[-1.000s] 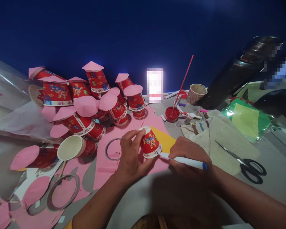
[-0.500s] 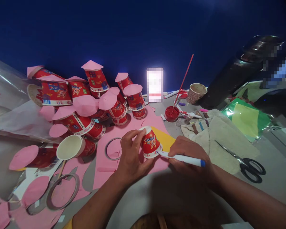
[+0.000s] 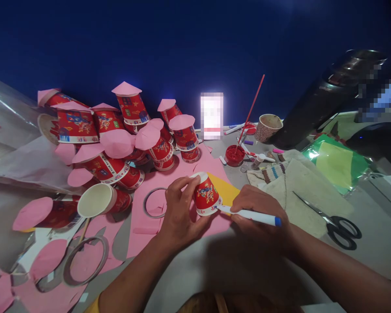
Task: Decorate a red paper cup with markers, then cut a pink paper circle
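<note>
A red printed paper cup [image 3: 206,194] is held upside down and slightly tilted by my left hand [image 3: 180,213], thumb at its lower rim and fingers near its white base. My right hand [image 3: 259,213] is closed around a white marker pen [image 3: 256,216] with a blue end. The pen's tip meets the cup's white rim band, where small coloured marks show. Beneath the cup lie pink paper [image 3: 182,234] and a yellow sheet [image 3: 226,190].
At left stand several red cups with pink paper cones [image 3: 126,89]. Tape rolls [image 3: 106,261] lie nearer. Behind are a red paint pot [image 3: 234,157] with a stick, a patterned cup [image 3: 269,126] and a lit phone [image 3: 211,115]. Scissors [image 3: 332,224] rest on cloth [image 3: 308,195] at right.
Almost nothing differs. The pen in my right hand has shifted very slightly along the cup's rim; my left hand keeps the cup in place.
</note>
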A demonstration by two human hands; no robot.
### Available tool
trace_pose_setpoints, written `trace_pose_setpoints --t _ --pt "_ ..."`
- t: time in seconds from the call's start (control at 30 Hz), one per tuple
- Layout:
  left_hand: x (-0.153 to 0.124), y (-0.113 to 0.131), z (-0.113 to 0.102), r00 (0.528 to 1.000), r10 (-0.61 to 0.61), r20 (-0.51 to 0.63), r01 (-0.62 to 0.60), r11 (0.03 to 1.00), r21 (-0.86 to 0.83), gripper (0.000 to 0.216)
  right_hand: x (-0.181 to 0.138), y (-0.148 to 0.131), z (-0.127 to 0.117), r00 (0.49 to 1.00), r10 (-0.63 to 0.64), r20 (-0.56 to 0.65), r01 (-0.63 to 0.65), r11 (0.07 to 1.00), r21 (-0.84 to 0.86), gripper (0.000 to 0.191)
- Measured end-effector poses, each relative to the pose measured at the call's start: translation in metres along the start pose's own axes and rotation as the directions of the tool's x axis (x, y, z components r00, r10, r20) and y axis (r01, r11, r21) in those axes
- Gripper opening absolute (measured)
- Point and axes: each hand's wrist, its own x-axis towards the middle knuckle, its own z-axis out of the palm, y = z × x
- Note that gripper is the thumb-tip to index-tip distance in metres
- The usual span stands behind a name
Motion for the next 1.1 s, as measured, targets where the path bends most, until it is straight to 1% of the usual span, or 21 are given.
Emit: trace_pose_setpoints --t 0.17,0.3,0.4,0.5,0.67,0.8,0.93,1.1 --pt "0.0007 0.0003 -0.0002 1.000 -0.008 0.001 0.008 1.000 -0.005 0.084 0.0002 0.0002 -0.0001 1.000 -0.006 -0.023 0.006 1.000 -0.027 0.012" --pt "0.0011 -0.0008 -0.0001 1.000 -0.003 -0.004 0.003 1.000 -0.004 0.081 0.0006 -0.0019 -0.0022 1.000 0.005 -0.011 -0.005 1.000 -0.016 0.012" --pt "0.0006 -0.0020 0.0003 1.000 0.003 -0.004 -0.003 1.000 -0.002 0.084 0.0004 -0.0023 -0.0025 1.000 0.002 0.013 -0.002 1.000 0.023 0.011" --pt "0.0003 -0.0024 0.0006 1.000 0.011 -0.004 -0.011 1.000 0.000 0.086 0.0003 -0.0013 -0.0022 0.999 0.013 0.032 -0.013 1.000 0.009 0.011" --pt "0.0006 -0.0017 0.0006 1.000 0.008 -0.005 -0.008 1.000 -0.011 0.084 0.0013 -0.0007 -0.0028 1.000 -0.002 -0.008 0.001 1.000 -0.020 0.014" --pt "0.0007 -0.0009 -0.0006 1.000 0.003 0.011 -0.003 1.000 -0.009 0.085 0.0011 -0.0023 -0.0027 1.000 0.002 0.008 -0.002 1.000 -0.012 0.012" --pt "0.0005 0.0001 -0.0016 1.000 0.000 0.026 0.000 1.000 0.024 0.084 -0.0012 -0.0032 -0.0002 0.999 -0.045 -0.007 0.045 0.999 0.030 0.010" --pt "0.0001 0.0009 -0.0005 0.999 0.029 0.021 -0.029 0.999 0.039 0.082 -0.0036 -0.0023 0.0034 0.996 -0.086 0.033 0.084 0.995 0.053 0.010"
